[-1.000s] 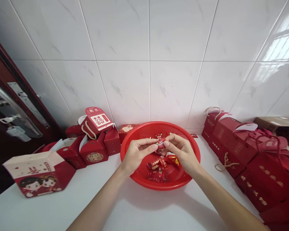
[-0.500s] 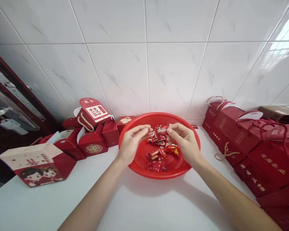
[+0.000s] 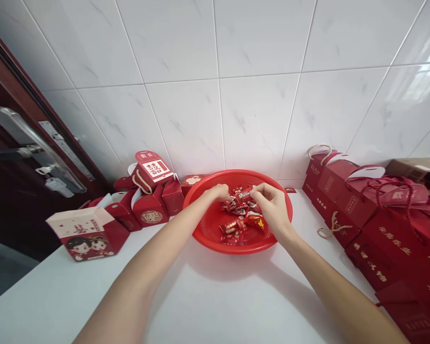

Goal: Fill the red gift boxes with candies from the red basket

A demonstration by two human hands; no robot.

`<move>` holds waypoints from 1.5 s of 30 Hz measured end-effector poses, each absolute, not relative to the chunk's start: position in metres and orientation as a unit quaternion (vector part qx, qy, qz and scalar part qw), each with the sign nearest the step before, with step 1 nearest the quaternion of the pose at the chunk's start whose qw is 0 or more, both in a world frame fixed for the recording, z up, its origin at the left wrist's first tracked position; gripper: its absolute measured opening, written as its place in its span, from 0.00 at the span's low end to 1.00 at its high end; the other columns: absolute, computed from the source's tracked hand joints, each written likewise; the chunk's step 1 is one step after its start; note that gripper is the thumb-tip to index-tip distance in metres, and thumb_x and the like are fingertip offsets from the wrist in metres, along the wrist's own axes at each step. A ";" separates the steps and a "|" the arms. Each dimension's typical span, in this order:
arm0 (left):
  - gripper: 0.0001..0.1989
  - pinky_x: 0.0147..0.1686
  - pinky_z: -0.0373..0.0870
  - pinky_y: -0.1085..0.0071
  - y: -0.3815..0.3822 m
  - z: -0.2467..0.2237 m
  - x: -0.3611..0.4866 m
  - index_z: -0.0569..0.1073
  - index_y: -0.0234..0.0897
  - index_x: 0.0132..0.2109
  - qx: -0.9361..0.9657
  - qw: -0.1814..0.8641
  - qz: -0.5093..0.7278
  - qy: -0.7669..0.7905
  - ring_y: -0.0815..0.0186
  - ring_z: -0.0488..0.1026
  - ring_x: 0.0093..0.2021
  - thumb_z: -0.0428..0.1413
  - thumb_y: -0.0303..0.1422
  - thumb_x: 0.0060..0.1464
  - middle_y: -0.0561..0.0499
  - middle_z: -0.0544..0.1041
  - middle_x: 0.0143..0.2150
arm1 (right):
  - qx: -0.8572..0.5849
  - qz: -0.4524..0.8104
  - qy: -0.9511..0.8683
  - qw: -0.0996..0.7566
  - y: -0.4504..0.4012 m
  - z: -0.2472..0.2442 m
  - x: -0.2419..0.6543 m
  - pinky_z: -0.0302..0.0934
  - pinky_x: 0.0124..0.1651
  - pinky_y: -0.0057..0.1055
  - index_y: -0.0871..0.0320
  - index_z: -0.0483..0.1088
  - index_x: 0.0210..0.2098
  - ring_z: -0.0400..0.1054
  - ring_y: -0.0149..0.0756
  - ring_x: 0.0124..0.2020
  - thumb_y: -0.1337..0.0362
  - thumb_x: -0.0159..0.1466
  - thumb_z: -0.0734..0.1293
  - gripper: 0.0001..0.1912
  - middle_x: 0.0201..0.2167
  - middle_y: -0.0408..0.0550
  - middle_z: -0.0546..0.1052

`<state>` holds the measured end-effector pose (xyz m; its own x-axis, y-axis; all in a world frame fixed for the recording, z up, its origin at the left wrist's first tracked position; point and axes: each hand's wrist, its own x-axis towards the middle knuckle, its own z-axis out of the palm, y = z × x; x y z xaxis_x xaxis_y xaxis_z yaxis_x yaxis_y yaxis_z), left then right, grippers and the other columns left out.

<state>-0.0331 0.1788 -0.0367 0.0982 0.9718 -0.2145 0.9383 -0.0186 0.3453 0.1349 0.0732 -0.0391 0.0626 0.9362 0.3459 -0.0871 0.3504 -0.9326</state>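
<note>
A red plastic basket [image 3: 209, 234] with perforated sides stands in front of me, holding several wrapped candies [image 3: 232, 225] in red and a gold-and-red one [image 3: 255, 220]. Over its left inner side, my left hand [image 3: 219, 192] has curled fingers near the far candies; whatever they pinch is hidden. On the basket's right side, my right hand [image 3: 273, 205] pinches a small red wrapped candy [image 3: 247, 193] between thumb and forefinger, just above the pile.
Red gift boxes [image 3: 151, 210] stand on the left, a cream-topped one [image 3: 89, 236] nearest. More red boxes with rope handles [image 3: 376, 229] are stacked on the right. A tiled wall [image 3: 254, 119] rises behind the white table [image 3: 222, 306]. A door with keys [image 3: 55, 181] is at far left.
My left hand has reached farther in and down, away from the candy that was between both hands. My right hand stays at the basket's right side. The view has shifted left.
</note>
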 end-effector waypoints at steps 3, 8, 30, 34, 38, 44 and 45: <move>0.06 0.41 0.73 0.67 0.184 -0.047 -0.026 0.78 0.37 0.25 0.708 0.169 0.001 0.685 0.50 0.80 0.43 0.67 0.31 0.35 0.43 0.84 0.34 | -0.389 0.427 -0.521 0.629 0.076 -0.038 0.137 0.61 0.35 0.30 0.57 0.69 0.23 0.68 0.34 0.30 0.60 0.54 0.68 0.08 0.23 0.43 0.74; 0.07 0.39 0.73 0.68 0.184 -0.054 -0.033 0.76 0.38 0.24 0.708 0.153 -0.026 0.689 0.51 0.80 0.43 0.67 0.32 0.36 0.42 0.84 0.36 | -0.389 0.438 -0.499 0.639 0.078 -0.037 0.137 0.61 0.35 0.30 0.57 0.68 0.21 0.66 0.33 0.29 0.60 0.52 0.68 0.08 0.22 0.42 0.72; 0.28 0.45 0.75 0.69 0.170 -0.066 -0.036 0.80 0.43 0.45 0.719 0.219 0.124 0.648 0.53 0.79 0.49 0.71 0.46 0.35 0.49 0.84 0.47 | -0.444 0.453 -0.551 0.542 0.084 -0.047 0.140 0.55 0.30 0.30 0.56 0.64 0.17 0.60 0.32 0.25 0.57 0.49 0.69 0.13 0.18 0.41 0.67; 0.33 0.47 0.74 0.67 0.169 -0.067 -0.037 0.79 0.43 0.50 0.727 0.224 0.129 0.636 0.52 0.78 0.52 0.73 0.38 0.31 0.48 0.82 0.52 | -0.459 0.430 -0.560 0.540 0.083 -0.052 0.140 0.58 0.32 0.31 0.57 0.69 0.21 0.63 0.34 0.28 0.56 0.49 0.69 0.10 0.23 0.43 0.72; 0.34 0.48 0.73 0.68 0.165 -0.063 -0.035 0.79 0.42 0.50 0.735 0.230 0.158 0.618 0.52 0.77 0.53 0.73 0.31 0.30 0.48 0.82 0.51 | -0.459 0.419 -0.573 0.534 0.079 -0.052 0.139 0.60 0.34 0.33 0.57 0.71 0.24 0.68 0.37 0.31 0.58 0.49 0.68 0.09 0.28 0.46 0.76; 0.29 0.41 0.73 0.72 0.154 -0.052 -0.034 0.80 0.38 0.50 0.735 0.236 0.226 0.594 0.61 0.79 0.40 0.67 0.21 0.35 0.53 0.83 0.38 | -0.457 0.442 -0.551 0.540 0.071 -0.051 0.137 0.63 0.32 0.33 0.57 0.71 0.31 0.69 0.38 0.31 0.57 0.49 0.70 0.12 0.30 0.46 0.76; 0.28 0.40 0.73 0.72 0.152 -0.049 -0.035 0.80 0.37 0.50 0.729 0.230 0.244 0.597 0.62 0.79 0.39 0.65 0.20 0.38 0.53 0.83 0.37 | -0.456 0.443 -0.543 0.549 0.070 -0.051 0.137 0.64 0.32 0.34 0.57 0.71 0.33 0.70 0.38 0.32 0.57 0.49 0.70 0.13 0.33 0.47 0.76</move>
